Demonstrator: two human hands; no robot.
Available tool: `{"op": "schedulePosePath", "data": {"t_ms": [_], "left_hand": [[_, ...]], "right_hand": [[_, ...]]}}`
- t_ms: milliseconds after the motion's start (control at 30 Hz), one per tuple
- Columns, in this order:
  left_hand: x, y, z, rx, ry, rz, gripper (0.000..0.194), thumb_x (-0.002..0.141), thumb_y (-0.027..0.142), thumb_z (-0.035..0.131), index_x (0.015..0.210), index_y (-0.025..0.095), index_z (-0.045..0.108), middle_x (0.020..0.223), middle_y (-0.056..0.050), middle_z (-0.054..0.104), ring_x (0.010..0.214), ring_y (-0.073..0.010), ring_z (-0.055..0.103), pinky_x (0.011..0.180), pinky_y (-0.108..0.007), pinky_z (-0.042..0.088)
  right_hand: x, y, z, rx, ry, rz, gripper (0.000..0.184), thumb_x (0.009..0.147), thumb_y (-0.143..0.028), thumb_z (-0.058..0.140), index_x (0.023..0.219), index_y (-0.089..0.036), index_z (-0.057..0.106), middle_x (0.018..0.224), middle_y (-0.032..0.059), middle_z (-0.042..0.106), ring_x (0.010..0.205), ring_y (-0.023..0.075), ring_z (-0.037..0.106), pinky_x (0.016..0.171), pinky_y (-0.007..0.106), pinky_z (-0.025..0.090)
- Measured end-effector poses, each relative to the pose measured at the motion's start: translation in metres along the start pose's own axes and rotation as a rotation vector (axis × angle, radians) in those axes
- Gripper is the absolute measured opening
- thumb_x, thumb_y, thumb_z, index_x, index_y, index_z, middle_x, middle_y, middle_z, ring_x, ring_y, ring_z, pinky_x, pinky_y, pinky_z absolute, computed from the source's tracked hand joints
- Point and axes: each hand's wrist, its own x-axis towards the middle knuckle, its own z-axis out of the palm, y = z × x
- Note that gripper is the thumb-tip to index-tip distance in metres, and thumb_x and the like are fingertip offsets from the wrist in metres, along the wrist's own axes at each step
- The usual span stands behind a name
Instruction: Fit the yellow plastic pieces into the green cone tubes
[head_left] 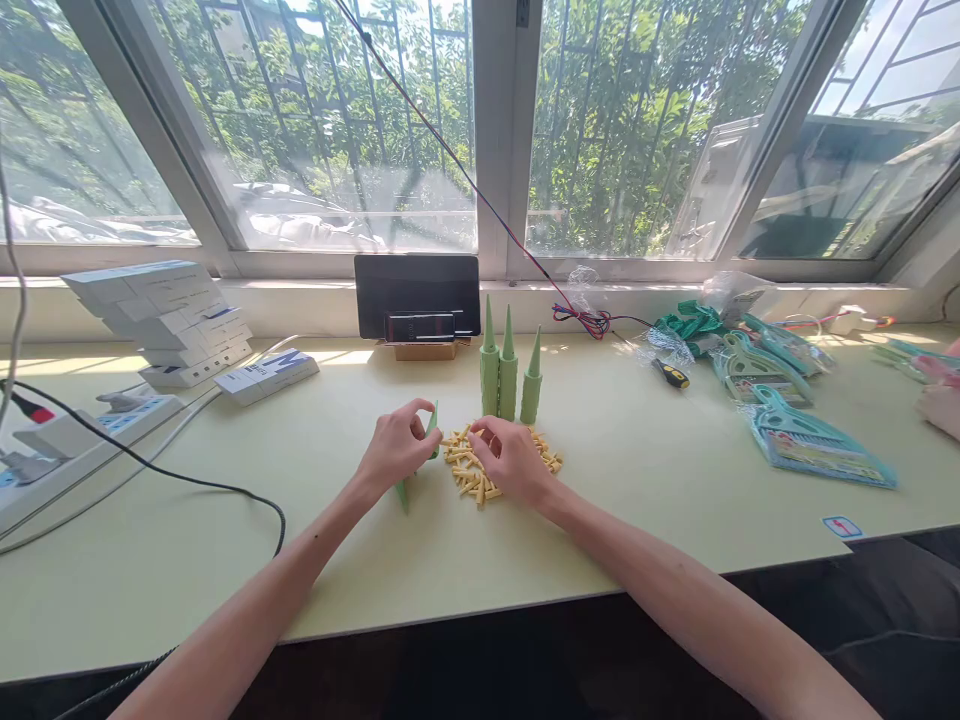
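Note:
My left hand (395, 442) is closed, thumb and fingers pinching a small green pointed piece (433, 420) whose tip sticks up. Below that hand, another slim green spike (403, 497) shows; whether it joins the held piece is hidden. My right hand (514, 460) hovers over or rests on a pile of small tan cone-like pegs (471, 478), its fingers curled together at the pile's upper part. Anything between those fingertips is too small to make out. Just behind the pile stand three green towers with pointed tops: a tall one (490, 375), another (508, 380) and a shorter one (530, 392).
A dark tablet (417, 290) with a phone (420, 327) before it stands by the window. White boxes (180, 320) and a power strip (97, 455) are at left. Packaged dustpan sets (817, 440) and a yellow-black tool (671, 374) lie right. Another person's hand (941, 405) is at the right edge.

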Motion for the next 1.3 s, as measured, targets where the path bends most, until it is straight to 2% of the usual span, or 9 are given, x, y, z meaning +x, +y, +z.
{"op": "schedulePosePath", "data": {"t_ms": [200,467,800,900,1000,1067,1233,1300], "left_hand": [[0.001,-0.003,0.002,0.067,-0.071,0.02,0.02,0.072,0.028,0.056,0.088,0.019,0.065,0.049,0.006,0.052,0.049,-0.0141,0.051,0.056,-0.026,0.041],[0.0,-0.005,0.003,0.132,-0.117,0.054,0.019,0.074,0.03,0.055,0.083,0.019,0.068,0.053,0.003,0.059,0.053,-0.0162,0.055,0.061,-0.028,0.043],[0.0,-0.003,0.004,0.132,-0.133,0.064,0.018,0.074,0.028,0.055,0.081,0.019,0.069,0.052,0.003,0.058,0.052,-0.0151,0.054,0.058,-0.027,0.041],[-0.001,-0.002,0.004,0.104,-0.058,0.062,0.016,0.076,0.029,0.055,0.08,0.019,0.068,0.051,0.004,0.058,0.051,-0.0136,0.053,0.059,-0.026,0.042],[-0.002,0.003,0.003,0.05,0.056,0.126,0.017,0.082,0.03,0.055,0.078,0.019,0.067,0.053,0.004,0.059,0.051,-0.0117,0.05,0.063,-0.025,0.042],[-0.003,0.006,0.003,0.007,0.073,0.196,0.019,0.085,0.03,0.054,0.077,0.019,0.066,0.054,0.004,0.058,0.05,-0.0106,0.048,0.061,-0.023,0.042],[-0.007,0.009,0.009,-0.037,-0.068,0.377,0.018,0.088,0.026,0.053,0.079,0.019,0.066,0.056,0.005,0.056,0.05,-0.009,0.044,0.055,-0.021,0.038],[-0.008,0.007,0.012,-0.03,-0.087,0.414,0.017,0.088,0.024,0.052,0.079,0.019,0.066,0.057,0.004,0.057,0.05,-0.0089,0.045,0.055,-0.021,0.038]], "right_hand": [[0.001,0.0,0.0,0.002,-0.001,-0.01,0.02,0.093,-0.032,0.049,0.09,-0.018,0.063,0.069,0.0009,0.06,0.059,0.0133,0.052,0.057,0.024,0.039],[0.001,0.001,0.0,0.002,0.003,-0.027,0.019,0.093,-0.03,0.049,0.085,-0.018,0.061,0.067,0.0003,0.059,0.059,0.0128,0.052,0.058,0.024,0.038],[0.002,0.0,0.0,0.002,-0.012,-0.032,0.021,0.094,-0.03,0.048,0.084,-0.018,0.061,0.068,0.0005,0.059,0.06,0.0128,0.053,0.059,0.024,0.039],[0.002,-0.001,-0.001,0.005,-0.007,-0.031,0.02,0.093,-0.029,0.048,0.083,-0.017,0.061,0.067,0.0002,0.059,0.06,0.0123,0.052,0.059,0.024,0.039],[0.003,0.0,-0.002,-0.004,0.012,-0.033,0.02,0.093,-0.028,0.048,0.084,-0.017,0.061,0.067,-0.0003,0.059,0.059,0.0121,0.051,0.06,0.024,0.038],[0.003,0.001,-0.003,-0.009,0.022,-0.032,0.02,0.093,-0.029,0.048,0.085,-0.017,0.062,0.067,-0.0005,0.059,0.059,0.0119,0.051,0.06,0.024,0.039],[0.006,0.004,-0.006,-0.019,0.039,-0.011,0.021,0.093,-0.03,0.047,0.086,-0.017,0.062,0.068,0.0,0.06,0.06,0.0125,0.052,0.059,0.024,0.038],[0.006,0.005,-0.007,-0.023,0.044,-0.009,0.022,0.094,-0.03,0.047,0.086,-0.017,0.062,0.068,0.0002,0.06,0.06,0.0125,0.051,0.059,0.024,0.038]]}}
